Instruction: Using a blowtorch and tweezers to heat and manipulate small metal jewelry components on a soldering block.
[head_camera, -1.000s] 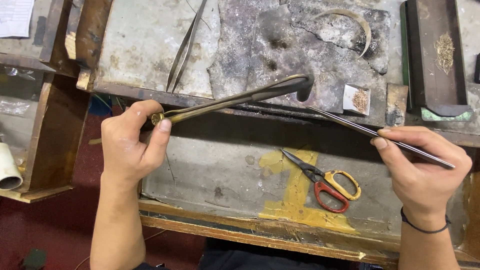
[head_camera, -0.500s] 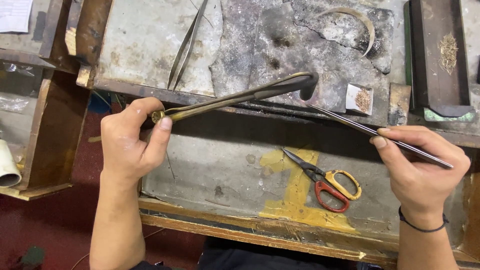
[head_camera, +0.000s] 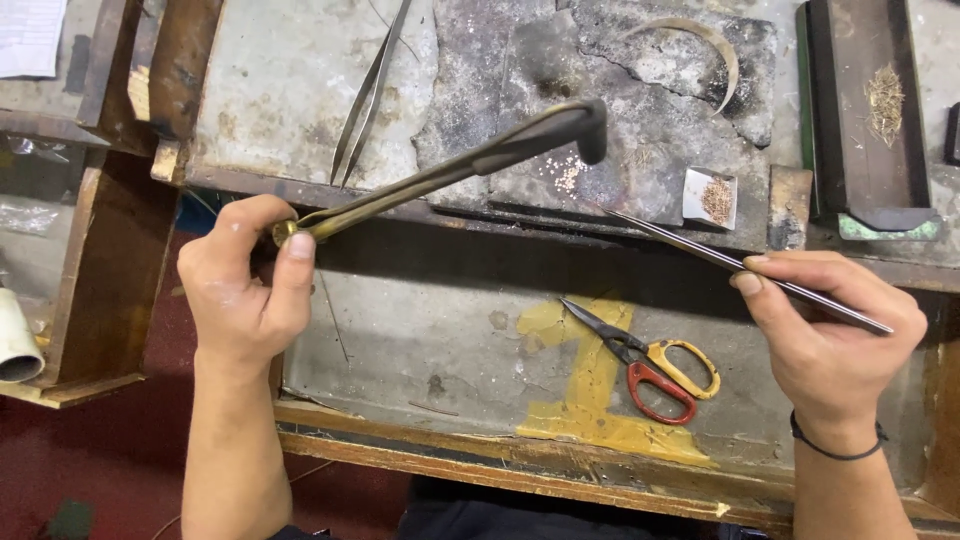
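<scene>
now, line by line:
left hand: the left hand (head_camera: 245, 290) is clenched around the brass end of the blowpipe (head_camera: 450, 170), thumb laid along the stem, fingers (head_camera: 232, 232) curled over it.
blowpipe: a long brass tube running up and right from the fist, its dark bent tip hanging just over the charred block (head_camera: 640, 120), near a small scatter of pale grains.
right hand: the right hand (head_camera: 835, 335) pinches the long tweezers (head_camera: 745, 268) between thumb and forefinger, the other fingers (head_camera: 880, 300) folded beneath.
long tweezers: thin steel, slanting up and left from the hand, the point resting at the front edge of the charred block, just left of the small metal tray (head_camera: 712, 195).
scissors: red and yellow handled scissors (head_camera: 650, 365) lie shut on the yellow patch of the lower bench (head_camera: 420, 330), between the two hands and touched by neither.
spare tweezers: a second pair of tweezers (head_camera: 370, 90) lies on the grey plate up left, well apart from both hands.
change: against the earlier frames almost nothing differs; both grips are the same, the blowpipe tip sits a shade further right than a second ago, the tweezers keep their slant, and the scissors have not moved.
</scene>
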